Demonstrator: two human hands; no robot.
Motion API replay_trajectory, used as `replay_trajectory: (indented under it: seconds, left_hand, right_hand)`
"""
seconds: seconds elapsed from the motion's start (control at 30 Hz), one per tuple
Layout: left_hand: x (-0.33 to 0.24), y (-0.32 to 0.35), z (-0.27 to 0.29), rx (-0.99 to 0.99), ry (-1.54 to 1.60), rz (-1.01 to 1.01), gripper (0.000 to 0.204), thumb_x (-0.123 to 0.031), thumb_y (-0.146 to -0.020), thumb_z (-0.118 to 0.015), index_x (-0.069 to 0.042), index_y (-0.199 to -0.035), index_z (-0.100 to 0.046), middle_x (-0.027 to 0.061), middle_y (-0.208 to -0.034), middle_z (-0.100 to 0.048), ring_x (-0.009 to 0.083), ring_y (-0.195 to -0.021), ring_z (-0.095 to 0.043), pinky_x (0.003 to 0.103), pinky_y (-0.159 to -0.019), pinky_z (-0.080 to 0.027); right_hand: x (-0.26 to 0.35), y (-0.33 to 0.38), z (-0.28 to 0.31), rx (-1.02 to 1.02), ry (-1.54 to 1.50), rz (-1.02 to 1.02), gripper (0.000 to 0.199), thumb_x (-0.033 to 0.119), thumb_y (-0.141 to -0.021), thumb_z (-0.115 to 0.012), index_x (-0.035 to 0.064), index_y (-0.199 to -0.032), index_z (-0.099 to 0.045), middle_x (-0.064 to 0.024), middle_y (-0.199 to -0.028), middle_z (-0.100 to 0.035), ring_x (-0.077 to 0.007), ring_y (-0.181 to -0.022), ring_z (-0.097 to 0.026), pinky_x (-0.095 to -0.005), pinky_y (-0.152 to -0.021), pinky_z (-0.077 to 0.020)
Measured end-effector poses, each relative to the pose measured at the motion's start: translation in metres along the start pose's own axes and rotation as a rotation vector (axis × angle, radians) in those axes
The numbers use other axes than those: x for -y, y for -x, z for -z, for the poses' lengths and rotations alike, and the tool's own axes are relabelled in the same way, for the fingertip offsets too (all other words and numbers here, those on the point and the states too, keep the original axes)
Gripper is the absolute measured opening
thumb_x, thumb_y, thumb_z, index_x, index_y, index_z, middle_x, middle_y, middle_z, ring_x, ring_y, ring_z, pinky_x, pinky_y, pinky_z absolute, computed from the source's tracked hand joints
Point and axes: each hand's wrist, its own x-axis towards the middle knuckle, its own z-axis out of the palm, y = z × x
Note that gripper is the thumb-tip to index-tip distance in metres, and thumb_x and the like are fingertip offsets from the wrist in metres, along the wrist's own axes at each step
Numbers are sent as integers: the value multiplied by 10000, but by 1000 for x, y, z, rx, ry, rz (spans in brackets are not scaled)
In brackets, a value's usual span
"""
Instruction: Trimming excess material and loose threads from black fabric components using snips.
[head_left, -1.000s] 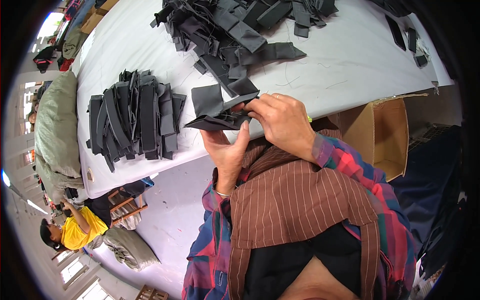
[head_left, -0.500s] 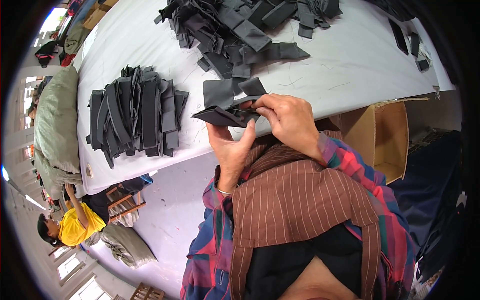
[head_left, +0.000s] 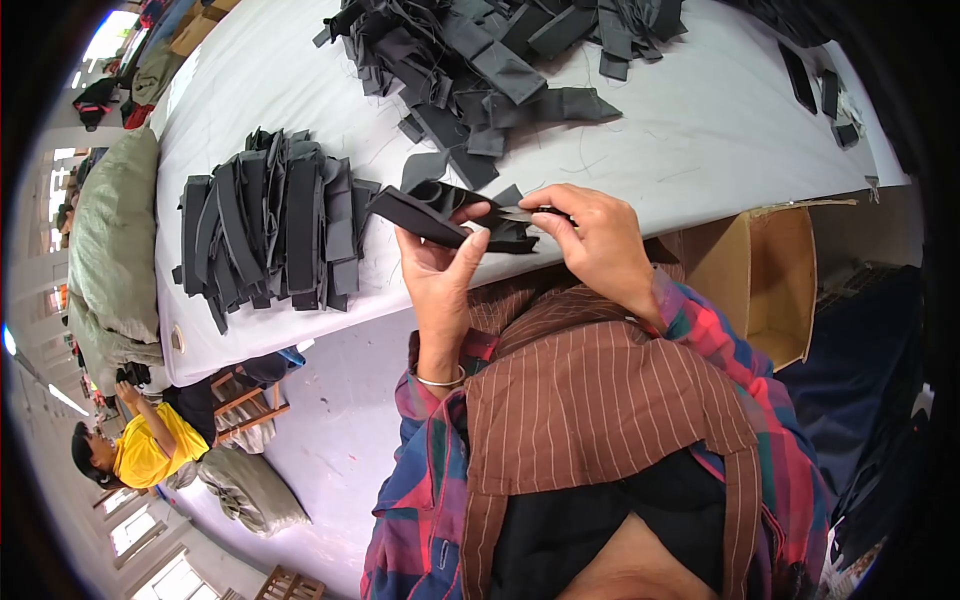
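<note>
My left hand (head_left: 437, 278) is closed on a folded dark grey fabric piece (head_left: 418, 216), thumb in front and fingers behind. The piece is held just over the table's near edge. My right hand (head_left: 598, 238) pinches a small pair of thread snips (head_left: 516, 214); its pale metal blades lie against the right end of the fabric, and most of its dark handle is hidden by the fingers. Left of my hands, a row of stacked dark grey fabric strips (head_left: 268, 222) lies on the table. Beyond them is a loose heap of similar pieces (head_left: 480, 65).
The white-covered table (head_left: 690, 150) carries loose threads. A black phone-like slab (head_left: 797, 76) lies at its far right. An open cardboard box (head_left: 780, 280) stands below the right edge. A bulging greenish sack (head_left: 112, 250) and a person in yellow (head_left: 158, 447) are at the left.
My left hand has shifted slightly left and turned the fabric piece. My right hand has moved a little right, and the snips' blades now show. The person in yellow has drawn an arm back.
</note>
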Motion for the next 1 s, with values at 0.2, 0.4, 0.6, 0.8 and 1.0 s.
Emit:
replay_trajectory:
  seconds: [0.2, 0.4, 0.6, 0.8, 1.0]
  left_hand:
    - [2, -1, 15, 33, 108, 160, 471, -7, -889, -591, -64, -1300, -368, 160, -1085, -639, 179, -946, -623, 290, -843, -490]
    - [6, 2, 7, 75, 212, 234, 670, 22, -890, -558, -31, -1423, -156, 205, -1113, -613, 210, -953, -641, 288, -805, -530]
    - [13, 6, 8, 141, 180, 334, 563, 42, -882, -557, -50, -1369, -290, 141, -1015, -659, 137, -856, -647, 236, -727, -524]
    - [4, 6, -7, 82, 167, 400, 503, 5, -874, -597, -55, -1312, -356, 86, -911, -674, 54, -671, -605, 153, -527, -435]
    - [11, 5, 7, 204, 94, 402, 586, 45, -860, -558, -54, -1376, -299, 97, -917, -659, 72, -736, -616, 181, -645, -488]
  right_hand:
    - [-1, -1, 10, -80, 84, 104, 165, 194, -824, -657, 97, -957, -653, -56, -821, -637, -253, -756, -607, -359, -664, -454]
    - [1, -3, 13, 28, -6, 167, 192, 193, -803, -675, 109, -973, -643, -32, -802, -618, -226, -733, -583, -339, -678, -427]
    - [-24, -11, -9, -13, 134, 349, 186, 178, -804, -667, 125, -978, -623, -13, -832, -618, -221, -744, -585, -330, -687, -429]
    - [-28, -8, -12, -103, 129, 368, 150, 111, -792, -655, 94, -938, -634, -37, -774, -591, -241, -676, -547, -349, -633, -432]
    - [-17, -12, -11, -41, 148, 407, 138, 145, -770, -675, 118, -899, -633, -9, -803, -622, -220, -707, -587, -334, -638, -470]
